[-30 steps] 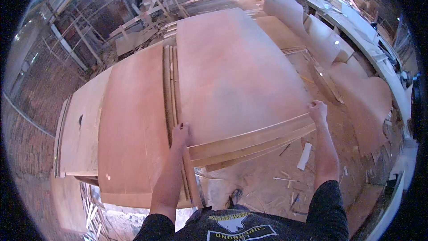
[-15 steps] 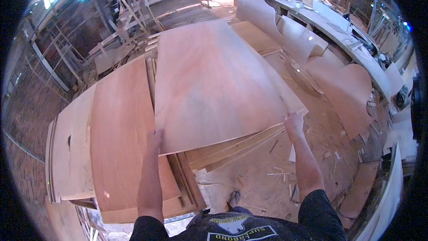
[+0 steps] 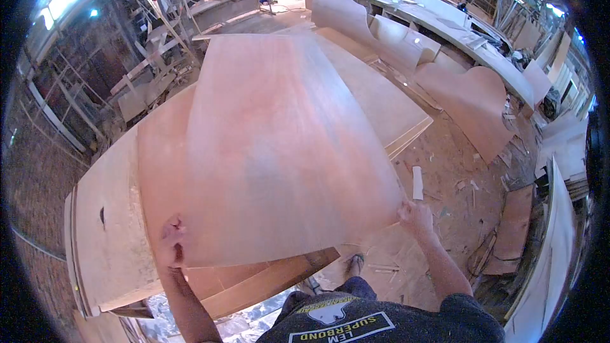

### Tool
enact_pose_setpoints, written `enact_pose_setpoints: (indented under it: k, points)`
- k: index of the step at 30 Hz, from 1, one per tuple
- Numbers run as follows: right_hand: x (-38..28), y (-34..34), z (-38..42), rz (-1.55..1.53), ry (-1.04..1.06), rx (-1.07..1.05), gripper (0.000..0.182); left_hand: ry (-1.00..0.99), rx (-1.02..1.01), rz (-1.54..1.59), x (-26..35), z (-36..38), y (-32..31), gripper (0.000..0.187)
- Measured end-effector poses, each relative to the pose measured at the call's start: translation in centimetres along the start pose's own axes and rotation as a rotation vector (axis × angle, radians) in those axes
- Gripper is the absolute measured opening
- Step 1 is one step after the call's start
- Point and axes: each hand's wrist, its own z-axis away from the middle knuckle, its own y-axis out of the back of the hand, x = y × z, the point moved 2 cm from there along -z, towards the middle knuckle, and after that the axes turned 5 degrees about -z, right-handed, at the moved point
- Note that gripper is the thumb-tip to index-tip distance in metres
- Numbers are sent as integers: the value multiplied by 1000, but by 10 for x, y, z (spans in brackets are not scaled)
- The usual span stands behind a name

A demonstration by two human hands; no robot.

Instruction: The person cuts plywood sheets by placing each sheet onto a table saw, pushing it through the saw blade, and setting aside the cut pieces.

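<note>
Both hands (left (image 3: 171,241), right (image 3: 414,216)) gripping veneer sheet (image 3: 279,146)

The dusty floor (image 3: 445,171) holds stacks of thin wood sheets (image 3: 108,241), with small wood scraps (image 3: 417,182) lying on it near them.

Thin reddish veneer sheet (image 3: 279,146), bowed, lifted over stack.

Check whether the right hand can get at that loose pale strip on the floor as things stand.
Probably not: the right hand grips the corner of the big veneer sheet, and the pale strip lies on the floor beyond it.
</note>
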Motion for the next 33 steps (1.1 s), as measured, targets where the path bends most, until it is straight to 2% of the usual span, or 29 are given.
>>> enact_pose_setpoints:
  k: [2, 5, 6, 9, 11, 12, 13, 15, 16, 17, 18, 20, 21, 22, 23, 25, 26, 27, 28, 29, 30, 31, 32, 33]
  points:
    - [-28, 12, 34, -109, -57, -77, 28, -99, 9, 126, 84, 27, -37, 40]
    - [-66, 27, 82, -349, -149, -201, 31, -380, -1, -43, 150, 43, -42, 50]
    - [-73, 28, 94, -439, -180, -238, 31, -385, 29, -62, 170, 45, -48, 54]
    - [-68, 3, 118, -600, -102, -404, 33, -422, 122, -107, 230, 46, -77, 64]
    - [-74, 4, 132, -699, -155, -538, 36, -515, 133, 7, 261, 45, -112, 66]
    - [-64, -14, 133, -640, -44, -510, 37, -559, 136, 67, 275, 43, -130, 68]
    - [-46, -47, 129, -577, 64, -479, 39, -589, 70, -28, 292, 43, -148, 68]
    - [-43, -25, 126, -409, 244, -461, 43, -589, -38, -110, 320, 35, -187, 66]
    - [-60, 29, 118, -302, 325, -462, 48, -565, -78, -95, 333, 29, -211, 64]
    - [-69, 65, 112, -481, 415, -247, 57, -492, -95, 35, 342, 26, -246, 60]
    - [-76, 102, 107, -652, 504, -32, 67, -756, 5, -117, 344, 37, -288, 56]
    - [-92, 197, 102, -920, 795, 92, 86, -877, -14, -187, 341, 69, -384, 57]
    - [-96, 235, 105, -1050, 840, 112, 92, -745, -138, -105, 345, 80, -418, 62]
    - [-98, 266, 107, -1182, 890, 129, 97, -660, -370, -221, 344, 74, -435, 65]
    - [-95, 290, 105, -1263, 910, 135, 96, -568, -594, -342, 333, 64, -448, 68]
    - [-86, 325, 99, -1435, 951, 132, 94, -559, -403, -318, 279, 38, -470, 69]
    - [-77, 334, 92, -1484, 882, 117, 90, -461, -219, -293, 235, 17, -472, 61]
    - [-65, 339, 89, -1531, 808, 97, 86, -459, -149, -279, 168, -17, -462, 49]
    - [-54, 340, 89, -1480, 719, 129, 81, -320, -51, -338, 101, -22, -450, 41]
    - [-42, 343, 89, -1424, 635, 169, 76, -381, 115, -375, 10, -32, -437, 43]
    - [-30, 347, 88, -1364, 549, 210, 71, -293, 101, -570, -102, -58, -413, 47]
    - [-18, 350, 82, -1341, 445, 278, 67, -121, 39, -636, -52, 37, -438, 50]
    - [-5, 351, 73, -1312, 336, 342, 64, 47, -135, -881, -57, 61, -438, 60]
    - [8, 351, 65, -1277, 225, 401, 61, 17, -93, -945, -98, 65, -438, 66]
